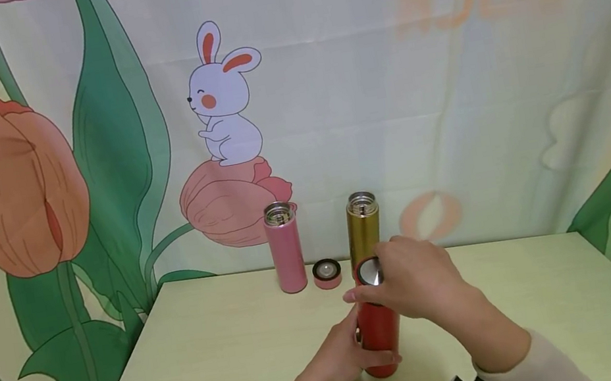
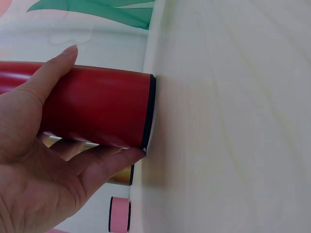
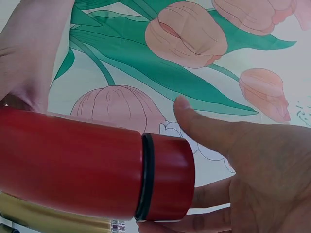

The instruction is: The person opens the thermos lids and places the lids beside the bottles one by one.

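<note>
An upright red thermos [image 1: 380, 335] stands at the front of the table, its red lid [image 3: 170, 177] seated above a black ring. My left hand [image 1: 343, 351] grips its lower body, thumb on one side and fingers on the other, as the left wrist view shows. At the lid is my right hand [image 1: 421, 275]. In the right wrist view its fingers [image 3: 214, 191] pass behind and beside the lid, while the thumb [image 3: 204, 124] stands apart from it. The lid's silver top [image 1: 369, 271] shows in the head view.
Behind the red thermos stands a lidless gold thermos [image 1: 364, 231]. A lidless pink thermos [image 1: 287, 253] is to its left, with a pink lid [image 1: 327, 275] lying underside up between them. The table [image 1: 218, 357] backs onto a printed curtain [image 1: 324, 81].
</note>
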Demonstrator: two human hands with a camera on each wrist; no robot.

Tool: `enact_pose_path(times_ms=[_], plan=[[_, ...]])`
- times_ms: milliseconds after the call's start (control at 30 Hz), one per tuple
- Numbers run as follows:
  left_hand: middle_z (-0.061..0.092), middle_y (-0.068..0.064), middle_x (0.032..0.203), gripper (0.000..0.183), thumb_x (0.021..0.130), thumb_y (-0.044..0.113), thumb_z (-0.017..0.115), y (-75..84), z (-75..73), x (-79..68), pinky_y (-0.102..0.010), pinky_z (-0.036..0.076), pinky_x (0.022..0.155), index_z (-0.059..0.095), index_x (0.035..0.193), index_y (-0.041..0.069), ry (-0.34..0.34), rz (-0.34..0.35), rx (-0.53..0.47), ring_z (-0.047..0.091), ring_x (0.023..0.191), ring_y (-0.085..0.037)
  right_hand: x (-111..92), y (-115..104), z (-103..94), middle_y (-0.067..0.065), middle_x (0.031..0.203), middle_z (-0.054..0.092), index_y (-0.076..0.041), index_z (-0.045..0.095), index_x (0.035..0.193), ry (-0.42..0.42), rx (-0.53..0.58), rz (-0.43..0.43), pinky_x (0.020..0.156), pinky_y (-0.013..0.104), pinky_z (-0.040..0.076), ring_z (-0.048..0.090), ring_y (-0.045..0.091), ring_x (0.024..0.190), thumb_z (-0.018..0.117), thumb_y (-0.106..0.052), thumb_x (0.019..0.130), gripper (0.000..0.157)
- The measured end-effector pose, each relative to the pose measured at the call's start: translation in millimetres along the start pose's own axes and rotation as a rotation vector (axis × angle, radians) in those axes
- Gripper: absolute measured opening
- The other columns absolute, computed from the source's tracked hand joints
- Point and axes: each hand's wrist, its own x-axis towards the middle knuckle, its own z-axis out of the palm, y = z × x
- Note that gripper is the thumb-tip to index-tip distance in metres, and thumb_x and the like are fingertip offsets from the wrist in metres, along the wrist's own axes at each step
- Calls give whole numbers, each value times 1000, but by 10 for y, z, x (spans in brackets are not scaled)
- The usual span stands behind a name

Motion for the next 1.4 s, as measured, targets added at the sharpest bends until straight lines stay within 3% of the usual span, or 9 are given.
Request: enact_pose_path(times_ms=[167, 467, 900, 1400], plan=[[66, 12, 128, 81, 80, 41, 89, 2, 5, -1, -50, 52, 105, 42, 146, 44, 4, 6, 1, 60, 123, -18, 6, -40, 50, -2, 70, 57, -22, 63, 66, 45, -51, 21, 48, 34, 44, 54, 18, 60, 85, -63, 75, 47], [65, 14, 129, 84, 79, 42, 90, 6, 7, -5, -49, 50, 108, 42, 148, 43, 10, 22, 7, 59, 125, -15, 5, -54, 79, 0, 64, 55, -14, 60, 65, 89, -51, -16, 46, 31, 42, 52, 18, 55, 90, -45, 75, 44], [64, 11, 131, 86, 80, 40, 90, 25, 4, -9, -52, 51, 107, 40, 149, 46, -6, -13, -48, 59, 125, -18, 28, -27, 37, -2, 71, 58, -14, 64, 79, 35, -5, -78, 54, 30, 46, 55, 15, 65, 88, -30, 75, 28], [65, 12, 131, 86, 80, 39, 90, 20, 3, -1, -52, 51, 107, 40, 149, 47, -2, -3, -37, 59, 125, -18, 59, 34, -15, -6, 77, 63, -17, 70, 91, -52, 32, -159, 63, 32, 50, 58, 14, 74, 89, -19, 74, 25]])
